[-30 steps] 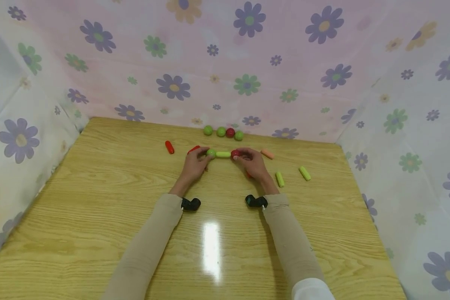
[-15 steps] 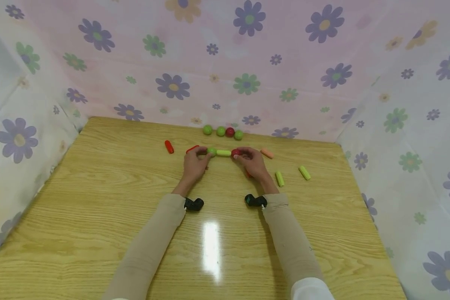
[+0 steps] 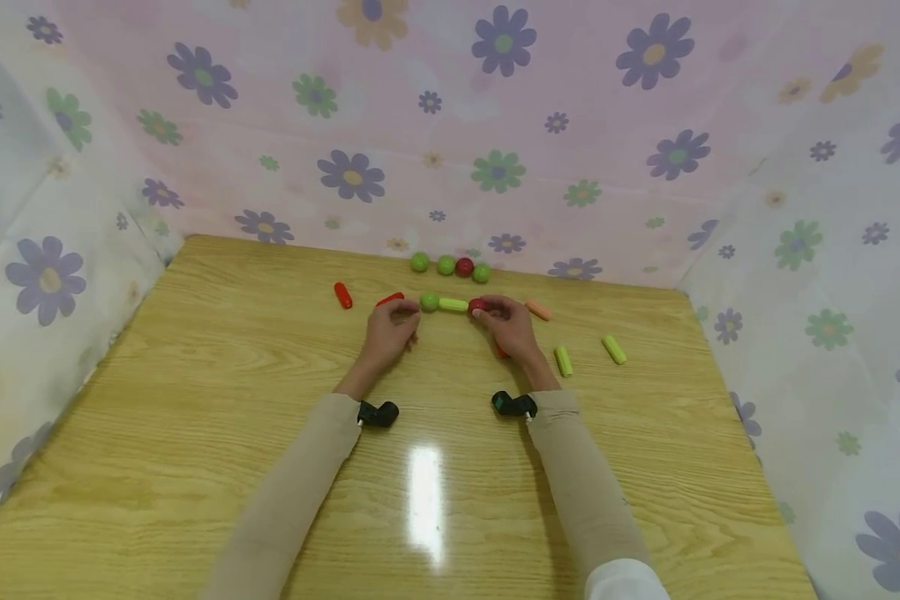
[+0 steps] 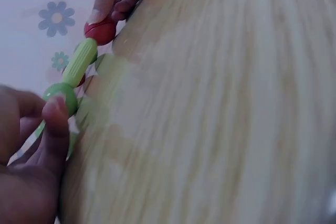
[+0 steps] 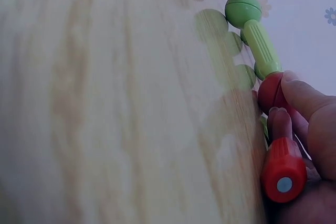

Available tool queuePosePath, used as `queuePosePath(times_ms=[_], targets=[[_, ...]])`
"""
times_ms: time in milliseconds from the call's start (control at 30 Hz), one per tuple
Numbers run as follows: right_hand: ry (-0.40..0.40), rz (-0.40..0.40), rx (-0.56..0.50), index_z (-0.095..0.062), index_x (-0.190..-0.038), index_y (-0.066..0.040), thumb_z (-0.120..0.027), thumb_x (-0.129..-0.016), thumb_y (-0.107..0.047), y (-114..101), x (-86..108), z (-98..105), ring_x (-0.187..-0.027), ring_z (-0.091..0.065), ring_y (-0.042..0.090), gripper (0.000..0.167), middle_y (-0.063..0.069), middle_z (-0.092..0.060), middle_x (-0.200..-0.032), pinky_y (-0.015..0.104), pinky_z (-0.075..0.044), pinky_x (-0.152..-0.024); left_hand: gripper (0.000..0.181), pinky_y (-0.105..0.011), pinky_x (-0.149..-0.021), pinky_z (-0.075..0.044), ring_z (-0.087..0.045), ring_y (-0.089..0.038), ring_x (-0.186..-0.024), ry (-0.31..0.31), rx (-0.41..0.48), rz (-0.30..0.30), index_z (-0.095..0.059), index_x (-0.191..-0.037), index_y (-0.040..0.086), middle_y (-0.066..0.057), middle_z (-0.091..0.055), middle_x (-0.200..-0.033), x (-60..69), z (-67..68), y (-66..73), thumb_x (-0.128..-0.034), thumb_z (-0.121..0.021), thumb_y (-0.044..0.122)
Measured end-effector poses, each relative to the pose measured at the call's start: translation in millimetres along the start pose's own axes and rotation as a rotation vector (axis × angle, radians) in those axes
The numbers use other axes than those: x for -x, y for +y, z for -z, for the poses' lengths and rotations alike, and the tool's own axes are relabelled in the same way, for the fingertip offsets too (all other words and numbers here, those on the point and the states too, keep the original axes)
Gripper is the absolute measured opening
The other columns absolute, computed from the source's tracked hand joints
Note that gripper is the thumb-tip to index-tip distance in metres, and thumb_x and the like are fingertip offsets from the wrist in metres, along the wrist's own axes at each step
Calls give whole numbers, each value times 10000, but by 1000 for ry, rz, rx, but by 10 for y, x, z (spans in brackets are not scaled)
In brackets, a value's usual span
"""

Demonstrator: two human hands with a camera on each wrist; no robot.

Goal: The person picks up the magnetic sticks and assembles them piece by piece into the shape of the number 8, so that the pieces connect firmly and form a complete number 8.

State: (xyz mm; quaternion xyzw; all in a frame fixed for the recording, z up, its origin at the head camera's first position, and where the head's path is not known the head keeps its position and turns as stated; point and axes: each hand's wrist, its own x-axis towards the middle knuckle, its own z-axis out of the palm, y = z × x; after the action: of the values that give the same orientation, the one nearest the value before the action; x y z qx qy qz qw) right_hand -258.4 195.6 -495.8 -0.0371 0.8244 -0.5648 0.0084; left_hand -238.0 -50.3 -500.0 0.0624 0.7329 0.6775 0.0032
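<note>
A toy assembly of a green ball [image 3: 429, 302], a yellow-green ribbed rod [image 3: 453, 305] and a red ball [image 3: 477, 307] forms one line, joined end to end. My right hand [image 3: 512, 327] pinches the red ball between thumb and fingers. Just left of the green ball is my left hand [image 3: 390, 335], its fingers loosely bent; the right wrist view shows a gap between them and the ball. Beneath my right palm is a red rod [image 5: 284, 170] with a grey round end; whether the hand touches it I cannot tell. Another red rod [image 3: 389, 299] lies behind my left fingers.
Along the table's back edge sit green balls [image 3: 419, 262] and one dark red ball [image 3: 464, 267]. A red rod [image 3: 342, 295] lies at left. To the right are an orange rod [image 3: 538, 310] and two yellow-green rods [image 3: 563, 362]. Flowered cloth [image 3: 450, 125] surrounds the wooden table [image 3: 195, 375].
My left fingers have let go of the green ball and drawn slightly left of it. The right hand keeps its pinch on the red ball, and the joined line has barely moved.
</note>
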Motion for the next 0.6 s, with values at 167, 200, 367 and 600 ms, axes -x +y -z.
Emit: queuePosePath(times_ms=[167,200,367,600], targets=[[-9,8,-9,-648,-1318,-11,-709,-977,-195,13,-5,2,-997,-619,172,392,220,-657,-1236,188,-501,-833,258,-216,-534,-482,-563,-118,-596,-134,62,49,-623,-1234,-92,-266,-681,-981,49,183,24,-1028,-587,60],[-12,7,-13,-648,-1319,-10,-710,-976,-192,10,-7,1,-1004,-618,183,393,225,-656,-1239,178,-496,-828,267,-216,-536,-477,-562,-117,-602,-140,61,50,-617,-1248,-91,-278,-689,-1011,60,224,34,-1030,-581,59],[-29,2,-37,-631,-1321,41,-701,-977,-137,-122,39,31,-1036,-616,255,394,269,-642,-1252,152,-483,-808,300,-216,-554,-463,-586,-123,-649,-104,39,20,-615,-1278,-88,-295,-686,-1098,70,403,51,-1021,-600,65],[-50,10,-45,-617,-1310,92,-687,-974,-65,-339,137,58,-975,-610,177,378,297,-637,-1240,153,-491,-801,286,-224,-580,-495,-647,-166,-707,-37,27,-10,-672,-1200,-52,-176,-667,-1145,36,569,39,-979,-694,128]])
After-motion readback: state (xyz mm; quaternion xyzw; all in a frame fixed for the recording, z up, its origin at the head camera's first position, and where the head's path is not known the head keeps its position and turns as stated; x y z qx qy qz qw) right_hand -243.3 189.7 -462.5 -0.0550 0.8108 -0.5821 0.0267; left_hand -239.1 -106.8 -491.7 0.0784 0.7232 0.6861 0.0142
